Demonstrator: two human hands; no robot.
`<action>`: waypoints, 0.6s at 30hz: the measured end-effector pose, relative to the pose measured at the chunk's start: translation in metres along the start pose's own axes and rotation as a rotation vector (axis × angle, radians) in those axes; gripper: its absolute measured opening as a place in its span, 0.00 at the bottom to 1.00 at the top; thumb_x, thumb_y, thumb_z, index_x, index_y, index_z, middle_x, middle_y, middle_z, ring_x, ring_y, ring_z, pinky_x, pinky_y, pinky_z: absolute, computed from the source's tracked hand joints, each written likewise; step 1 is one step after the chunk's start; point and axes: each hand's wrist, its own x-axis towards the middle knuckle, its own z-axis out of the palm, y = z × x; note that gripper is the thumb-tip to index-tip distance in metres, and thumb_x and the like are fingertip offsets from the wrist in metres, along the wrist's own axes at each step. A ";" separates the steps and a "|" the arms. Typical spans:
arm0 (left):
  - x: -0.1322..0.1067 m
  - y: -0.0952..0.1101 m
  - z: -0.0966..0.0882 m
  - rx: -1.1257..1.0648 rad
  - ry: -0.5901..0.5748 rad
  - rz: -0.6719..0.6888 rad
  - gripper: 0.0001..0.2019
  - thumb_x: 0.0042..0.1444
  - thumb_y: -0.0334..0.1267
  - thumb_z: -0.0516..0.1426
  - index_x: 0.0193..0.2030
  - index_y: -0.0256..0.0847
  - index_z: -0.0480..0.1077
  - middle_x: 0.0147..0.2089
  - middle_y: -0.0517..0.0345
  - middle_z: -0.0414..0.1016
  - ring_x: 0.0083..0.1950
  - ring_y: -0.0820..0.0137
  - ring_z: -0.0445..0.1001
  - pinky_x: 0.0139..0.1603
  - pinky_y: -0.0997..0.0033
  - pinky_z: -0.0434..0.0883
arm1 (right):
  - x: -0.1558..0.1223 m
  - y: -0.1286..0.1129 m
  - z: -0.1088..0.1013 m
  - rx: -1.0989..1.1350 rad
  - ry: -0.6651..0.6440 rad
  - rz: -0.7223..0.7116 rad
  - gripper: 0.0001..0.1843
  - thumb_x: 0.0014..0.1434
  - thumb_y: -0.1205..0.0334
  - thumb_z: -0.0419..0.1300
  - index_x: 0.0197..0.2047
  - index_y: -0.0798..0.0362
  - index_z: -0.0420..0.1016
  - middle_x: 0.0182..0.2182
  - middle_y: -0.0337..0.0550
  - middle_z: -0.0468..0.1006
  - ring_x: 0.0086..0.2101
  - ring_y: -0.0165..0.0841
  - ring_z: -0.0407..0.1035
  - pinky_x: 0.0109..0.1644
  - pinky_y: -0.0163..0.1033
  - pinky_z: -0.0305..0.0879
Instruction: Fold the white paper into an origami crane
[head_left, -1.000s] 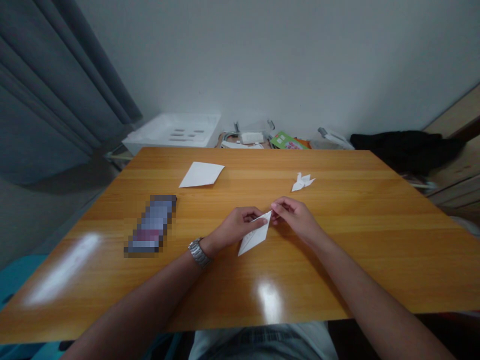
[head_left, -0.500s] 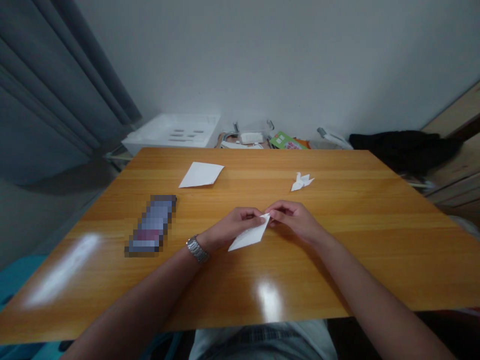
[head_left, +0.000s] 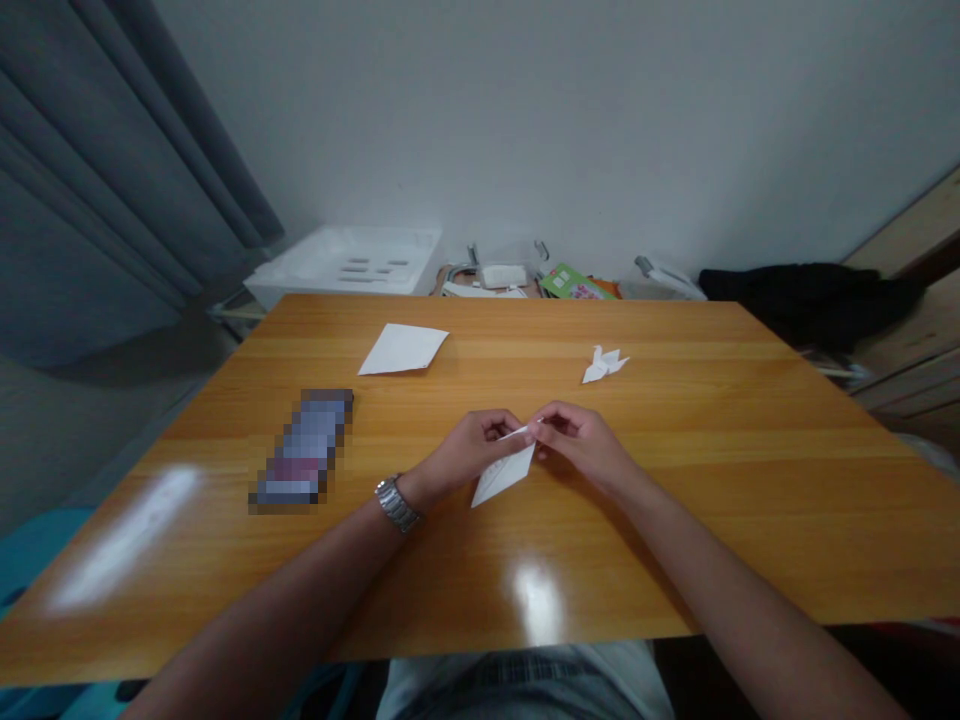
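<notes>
A folded piece of white paper (head_left: pixel 505 476) is held between my two hands, above the wooden table (head_left: pixel 660 400). My left hand (head_left: pixel 480 440), with a metal watch (head_left: pixel 397 503) on its wrist, grips the paper's upper edge, thumb on the near face. My right hand (head_left: pixel 574 435) pinches the upper right corner between thumb and fingers. The far side of the paper and some fingertips are hidden. Beyond my right hand sits a white origami bird (head_left: pixel 604 365). A white sheet of paper (head_left: pixel 403 349) lies flat farther back on the left.
A phone (head_left: pixel 304 450), blurred by pixels, lies left of my left hand. Behind the table's far edge stand a white plastic tray (head_left: pixel 345 262), a green booklet (head_left: pixel 574 282) and a dark cloth (head_left: pixel 810 300). A grey curtain (head_left: pixel 112 180) hangs at the left.
The held paper has tilted, its lower tip shifting slightly right and showing a fold line. My right thumb has moved a little left onto the corner. Everything else stays put.
</notes>
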 end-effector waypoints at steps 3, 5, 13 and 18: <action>0.000 0.001 0.001 0.057 0.007 0.022 0.19 0.59 0.54 0.63 0.39 0.36 0.78 0.39 0.52 0.80 0.38 0.69 0.74 0.38 0.72 0.67 | 0.001 -0.001 0.002 -0.048 0.019 -0.019 0.20 0.54 0.43 0.70 0.34 0.52 0.78 0.29 0.39 0.77 0.29 0.32 0.71 0.36 0.39 0.72; 0.001 0.001 0.002 0.079 0.033 0.028 0.18 0.59 0.53 0.63 0.39 0.36 0.78 0.40 0.52 0.81 0.40 0.67 0.75 0.40 0.71 0.69 | 0.002 0.000 0.001 -0.056 0.030 -0.025 0.19 0.54 0.44 0.70 0.34 0.52 0.78 0.29 0.40 0.77 0.30 0.32 0.71 0.37 0.39 0.72; 0.007 -0.013 -0.002 -0.012 0.258 -0.002 0.21 0.56 0.52 0.66 0.46 0.38 0.73 0.45 0.50 0.80 0.42 0.66 0.79 0.40 0.70 0.73 | 0.009 0.012 -0.002 0.110 0.280 0.011 0.23 0.49 0.41 0.73 0.35 0.51 0.76 0.33 0.42 0.80 0.33 0.35 0.75 0.41 0.43 0.77; 0.010 -0.017 -0.006 -0.025 0.320 0.007 0.19 0.55 0.53 0.66 0.42 0.37 0.74 0.41 0.52 0.81 0.41 0.67 0.78 0.42 0.70 0.74 | 0.011 0.015 -0.004 0.139 0.274 0.024 0.23 0.49 0.41 0.73 0.35 0.51 0.75 0.33 0.42 0.79 0.34 0.36 0.75 0.43 0.44 0.78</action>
